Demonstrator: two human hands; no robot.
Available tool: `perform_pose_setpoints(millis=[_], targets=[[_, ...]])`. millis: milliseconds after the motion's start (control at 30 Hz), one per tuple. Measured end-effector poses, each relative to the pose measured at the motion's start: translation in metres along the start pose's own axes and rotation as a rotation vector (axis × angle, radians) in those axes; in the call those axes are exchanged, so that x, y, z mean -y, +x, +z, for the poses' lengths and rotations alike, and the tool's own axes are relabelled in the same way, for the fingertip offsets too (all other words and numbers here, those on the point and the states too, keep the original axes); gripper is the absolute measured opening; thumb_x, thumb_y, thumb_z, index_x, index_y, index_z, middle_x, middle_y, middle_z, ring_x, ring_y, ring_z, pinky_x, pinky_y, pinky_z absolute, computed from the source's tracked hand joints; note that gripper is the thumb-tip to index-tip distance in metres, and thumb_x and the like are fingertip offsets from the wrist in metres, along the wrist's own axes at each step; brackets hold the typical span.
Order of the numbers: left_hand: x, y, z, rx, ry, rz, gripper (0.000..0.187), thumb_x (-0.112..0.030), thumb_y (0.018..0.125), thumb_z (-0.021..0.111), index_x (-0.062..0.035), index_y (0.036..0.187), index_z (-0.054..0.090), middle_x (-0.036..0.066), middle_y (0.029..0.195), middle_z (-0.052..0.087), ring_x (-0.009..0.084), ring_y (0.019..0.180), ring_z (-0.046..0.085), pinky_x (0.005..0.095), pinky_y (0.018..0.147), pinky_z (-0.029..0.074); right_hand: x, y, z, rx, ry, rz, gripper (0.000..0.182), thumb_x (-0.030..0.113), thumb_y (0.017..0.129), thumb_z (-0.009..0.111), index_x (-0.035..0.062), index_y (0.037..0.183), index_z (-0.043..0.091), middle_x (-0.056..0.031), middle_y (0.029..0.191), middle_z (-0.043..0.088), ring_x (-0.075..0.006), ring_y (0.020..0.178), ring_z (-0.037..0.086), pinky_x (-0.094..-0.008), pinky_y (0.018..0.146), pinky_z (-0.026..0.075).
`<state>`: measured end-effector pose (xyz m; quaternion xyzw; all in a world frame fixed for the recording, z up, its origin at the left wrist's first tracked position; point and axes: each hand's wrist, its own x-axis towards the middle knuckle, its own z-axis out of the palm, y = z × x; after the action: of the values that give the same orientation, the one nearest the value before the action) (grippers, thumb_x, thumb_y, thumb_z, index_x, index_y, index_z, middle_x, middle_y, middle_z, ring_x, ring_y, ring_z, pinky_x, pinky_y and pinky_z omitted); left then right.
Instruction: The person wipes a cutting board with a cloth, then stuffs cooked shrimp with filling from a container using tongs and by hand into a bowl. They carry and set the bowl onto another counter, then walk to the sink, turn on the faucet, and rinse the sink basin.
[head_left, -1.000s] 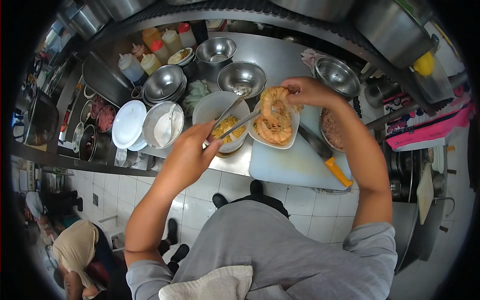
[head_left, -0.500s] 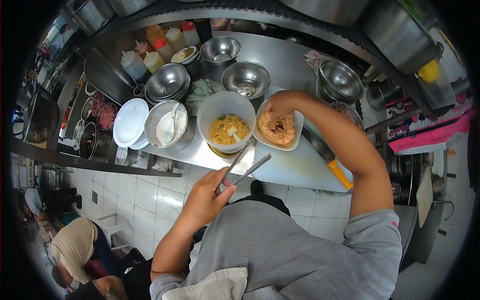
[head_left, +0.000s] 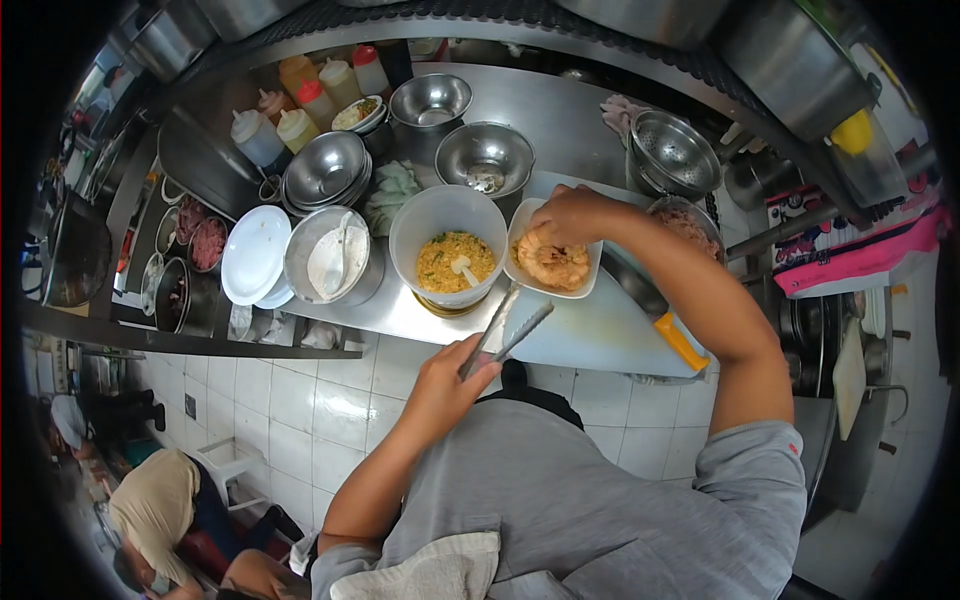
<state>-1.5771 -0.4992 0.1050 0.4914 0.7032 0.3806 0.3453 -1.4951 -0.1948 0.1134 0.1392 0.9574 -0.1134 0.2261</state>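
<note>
My left hand [head_left: 452, 388] is closed around metal tongs [head_left: 508, 335], whose tips are apart and point up toward the counter. My right hand [head_left: 572, 215] reaches into a square white bowl [head_left: 585, 293], its fingers curled down and closed on peeled orange shrimp [head_left: 556, 265]. Its fingertips are partly hidden. Just left of that bowl stands a tall translucent tub [head_left: 405, 225] with yellow fried rice [head_left: 440, 258] and a white spoon [head_left: 465, 268]. The white bowl rests on a pale cutting board [head_left: 575, 335].
A knife with a yellow handle [head_left: 680, 345] lies on the board's right side. Left are a metal bowl of white powder [head_left: 325, 255], white plates [head_left: 255, 255] and stacked steel bowls [head_left: 325, 165]. Sauce bottles [head_left: 318, 103] stand behind. A shelf edge [head_left: 480, 35] hangs overhead. A person [head_left: 160, 505] bends at lower left.
My left hand and the tongs have shifted slightly right. My right hand stays at the bowl, its fingers moved slightly among the shrimp. The view has shifted a little.
</note>
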Motion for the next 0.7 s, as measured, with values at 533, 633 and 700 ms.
perform_pose_setpoints(millis=[533,633,700], targets=[[0.024,0.099,0.073,0.007,-0.995,-0.149,0.054,-0.018,0.087,0.056,0.0098,0.129,0.034,0.012,0.146,0.015,0.0142,0.066,0.058,0.0253,0.058,0.05,0.004,-0.059,0.076,-0.592,0.8,0.445,0.039,0.031,0.078,0.061,0.0066,0.108,0.055,-0.0138,0.104,0.06,-0.0275,0.096,0.059,-0.0358,0.08,0.047],[0.025,0.101,0.072,-0.016,-1.014,-0.214,0.052,-0.019,0.087,0.058,0.0067,0.126,0.037,0.01,0.133,0.033,0.0122,0.065,0.057,0.025,0.057,0.049,0.016,-0.049,0.088,-0.73,0.545,0.528,0.047,0.034,0.075,0.062,0.0067,0.112,0.052,-0.0132,0.095,0.063,-0.0324,0.091,0.06,-0.0392,0.081,0.046],[0.023,0.102,0.071,0.003,-0.979,-0.223,0.054,-0.02,0.087,0.057,0.0041,0.13,0.034,0.008,0.111,0.044,0.0114,0.063,0.057,0.0246,0.057,0.049,0.017,-0.049,0.083,-0.7,0.586,0.576,0.048,0.033,0.074,0.063,0.0063,0.113,0.052,-0.0133,0.095,0.063,-0.0319,0.091,0.06,-0.0387,0.081,0.046]])
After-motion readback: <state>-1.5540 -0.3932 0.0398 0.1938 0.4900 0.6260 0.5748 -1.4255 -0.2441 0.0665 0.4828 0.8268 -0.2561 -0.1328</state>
